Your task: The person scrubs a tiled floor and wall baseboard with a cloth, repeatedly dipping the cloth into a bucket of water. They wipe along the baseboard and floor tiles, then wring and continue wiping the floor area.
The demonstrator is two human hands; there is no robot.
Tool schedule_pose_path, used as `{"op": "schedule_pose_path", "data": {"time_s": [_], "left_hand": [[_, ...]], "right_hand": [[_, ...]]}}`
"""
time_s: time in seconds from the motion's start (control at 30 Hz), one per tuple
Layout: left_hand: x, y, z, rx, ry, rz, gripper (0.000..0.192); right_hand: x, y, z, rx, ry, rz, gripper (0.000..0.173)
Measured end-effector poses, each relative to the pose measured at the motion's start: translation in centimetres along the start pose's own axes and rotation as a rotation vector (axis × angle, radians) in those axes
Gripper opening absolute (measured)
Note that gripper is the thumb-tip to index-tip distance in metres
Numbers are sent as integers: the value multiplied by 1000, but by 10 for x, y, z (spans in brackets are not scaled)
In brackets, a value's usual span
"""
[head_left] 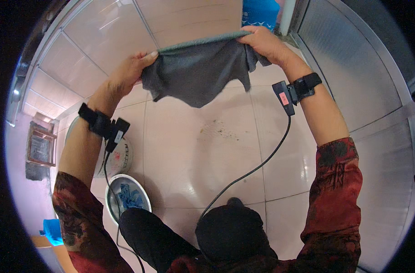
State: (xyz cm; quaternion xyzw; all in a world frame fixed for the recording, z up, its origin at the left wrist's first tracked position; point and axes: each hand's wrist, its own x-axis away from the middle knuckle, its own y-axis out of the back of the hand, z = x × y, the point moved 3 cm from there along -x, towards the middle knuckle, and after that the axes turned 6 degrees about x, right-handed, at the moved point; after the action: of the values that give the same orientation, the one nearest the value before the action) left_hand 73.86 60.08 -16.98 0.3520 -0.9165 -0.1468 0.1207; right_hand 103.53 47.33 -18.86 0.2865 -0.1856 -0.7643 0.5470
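A dark grey cloth (197,75) is stretched between my two hands above the tiled floor. Its upper edge is folded over and looks greenish, while the lower edge hangs ragged. My left hand (136,68) pinches the left corner, with the thumb on top. At the upper right, my right hand (263,42) grips the other end, and a short piece of cloth droops below the fingers. Each wrist wears a black strap with a small cabled device, the left one (117,134) and the right one (284,98).
A metal basin (147,198) holding blue cloth (129,196) stands by my left knee, beside a whitish bucket (120,158). Dark specks (221,131) mark the floor tiles. Along the right runs a metal-framed panel (351,68). Black cables hang from both wrists.
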Motion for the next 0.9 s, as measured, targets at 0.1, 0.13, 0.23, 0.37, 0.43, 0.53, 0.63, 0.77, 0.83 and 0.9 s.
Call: {"op": "schedule_pose_path", "data": {"time_s": [0.1,0.13,0.23,0.37,0.43,0.53,0.63,0.77,0.83,0.9], "left_hand": [[-26,-7,-20,-42,-30,-79,38],[-35,-7,-32,-41,-40,-82,38],[-65,-12,-70,47,-101,-55,43],[-91,-35,-115,315,-218,-12,34],[-101,-50,-144,426,-242,100,31],[-106,-89,-180,520,-389,173,31],[-110,-138,-211,662,-337,278,33],[-106,-201,-217,813,-371,434,29],[-104,-227,-196,654,-442,559,38],[-93,-267,-149,515,-569,707,42]], "right_hand": [[-3,23,0,-225,-94,-63,20],[-7,31,5,-301,-41,-138,21],[-30,68,25,-343,-18,-155,21],[-73,142,58,-549,-82,-274,15],[-91,178,77,-593,-8,-286,17],[-88,224,103,-436,1,-399,20],[-67,241,131,-337,72,-355,20],[-20,244,139,-144,72,-279,21],[17,240,120,52,140,-418,22],[66,220,81,390,199,-631,26]]}}
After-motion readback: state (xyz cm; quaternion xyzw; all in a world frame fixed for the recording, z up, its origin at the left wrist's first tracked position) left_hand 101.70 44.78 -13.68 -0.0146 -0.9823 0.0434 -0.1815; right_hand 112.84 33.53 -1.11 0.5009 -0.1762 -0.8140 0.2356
